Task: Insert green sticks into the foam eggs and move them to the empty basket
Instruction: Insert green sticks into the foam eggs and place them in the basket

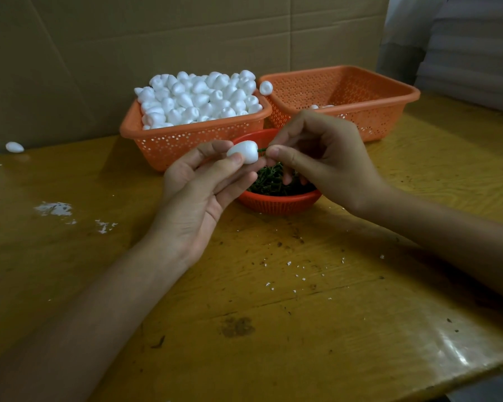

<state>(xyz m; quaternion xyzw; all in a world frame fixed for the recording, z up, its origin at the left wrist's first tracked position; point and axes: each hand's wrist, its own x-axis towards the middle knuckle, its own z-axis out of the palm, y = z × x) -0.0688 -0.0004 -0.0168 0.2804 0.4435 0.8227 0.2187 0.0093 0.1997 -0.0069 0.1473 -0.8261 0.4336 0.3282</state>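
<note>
Head view. Three baskets stood on the bench (302, 300). The left orange basket (186, 134), upper centre, was heaped with loose eggs (198, 97) beyond counting. The right orange basket (346, 91) held a few, partly hidden. The round red basket (276, 203) held the stick pile (270, 181).

At frame centre was one foam egg (243, 152), its long axis left-right and blunt end rightward. The left hand (204, 181) had its grip clamped on it. The right hand (325, 158) had its grip pinched on one green stick (262, 150) at that end.

One stray egg (14, 147) lay far left.

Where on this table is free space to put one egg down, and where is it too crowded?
Widest bare patch: table front, between the two forearms, only crumbs there. Another: left of the full basket, towards the loose egg. Crowded: middle back, where full basket, second basket, red bowl, left hand and right hand sit close.
</note>
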